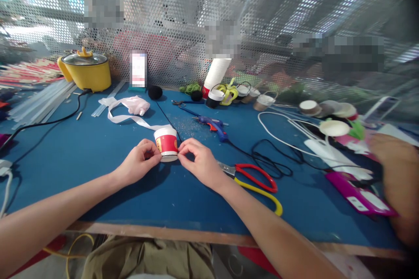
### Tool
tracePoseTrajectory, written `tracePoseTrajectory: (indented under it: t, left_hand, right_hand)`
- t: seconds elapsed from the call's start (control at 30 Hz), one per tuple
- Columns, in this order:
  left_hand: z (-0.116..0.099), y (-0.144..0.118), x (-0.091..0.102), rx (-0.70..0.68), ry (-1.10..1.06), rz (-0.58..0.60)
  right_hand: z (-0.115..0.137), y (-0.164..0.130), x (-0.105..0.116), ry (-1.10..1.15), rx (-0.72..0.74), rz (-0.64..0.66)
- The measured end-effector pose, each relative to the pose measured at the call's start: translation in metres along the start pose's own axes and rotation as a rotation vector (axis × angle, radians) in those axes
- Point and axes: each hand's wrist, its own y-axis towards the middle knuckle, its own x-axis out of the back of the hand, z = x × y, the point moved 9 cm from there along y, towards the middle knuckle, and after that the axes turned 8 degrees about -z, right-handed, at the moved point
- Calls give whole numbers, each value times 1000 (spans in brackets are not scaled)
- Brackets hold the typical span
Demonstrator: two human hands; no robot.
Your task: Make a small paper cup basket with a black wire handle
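A red and white paper cup (167, 143) is between my two hands, tilted so that its white base faces me. My left hand (143, 159) pinches at the cup's lower left side. At the lower right side, the fingertips of my right hand (197, 160) are closed in a pinch. A thin dark line crosses the cup near its base, between my fingertips. Black yarn runs from a black ball (155, 92) to behind the cup. A white ribbon (131, 117) leads from a pale pink bundle (136, 105) to the cup's back.
A blue glue gun (211, 125) lies beyond my right hand, its black cord trailing right. Scissors (257, 178) with red and yellow handles lie beside my right forearm. A yellow pot (88, 72), a phone (138, 69) and stacked cups (218, 74) stand behind. Another person's arm (399, 174) is at right.
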Motion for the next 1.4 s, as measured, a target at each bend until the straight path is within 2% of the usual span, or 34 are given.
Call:
tracePoseTrajectory:
  t: [0.3,0.7,0.97,1.07,1.27,1.4]
  left_hand:
    - [3,0,-2,12,-4,20]
    - [4,0,-1,7,19,20]
    - [3,1,1,7,4,1]
    - [6,0,0,48,-22,11]
    - [13,-3,-7,248,-142,62]
    - [16,-3,-10,317,-215,99]
  right_hand:
    - [-6,0,2,22,-30,-49]
    - [7,-4,0,-56,106,-32]
    - [14,-7,-3,-127,140,-28]
    - [13,-8,-6,-143,148,-24]
    - [14,-10,-9,-159,165,-12]
    - [13,-10,-9,-159,166,-22]
